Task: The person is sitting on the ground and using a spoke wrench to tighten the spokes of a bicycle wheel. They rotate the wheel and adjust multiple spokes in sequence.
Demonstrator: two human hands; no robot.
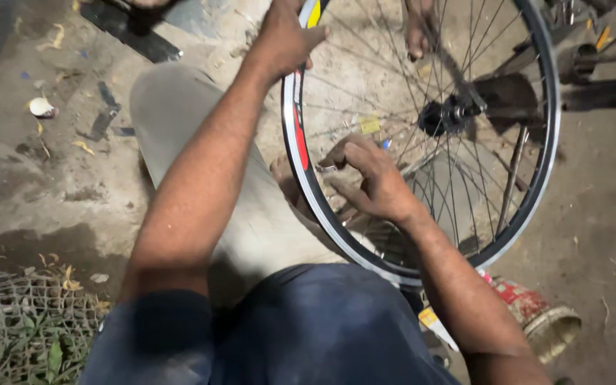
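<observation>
Both hands [322, 107] on wheel rim [299, 135]

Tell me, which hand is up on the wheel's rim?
The left hand grips the bicycle wheel rim at the top; the right hand works lower, among the spokes.

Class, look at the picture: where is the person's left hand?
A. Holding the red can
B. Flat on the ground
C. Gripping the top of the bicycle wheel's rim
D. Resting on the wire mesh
C: the left hand closes over the rim of the bicycle wheel at its top, while the right hand works among the spokes lower down.
</observation>
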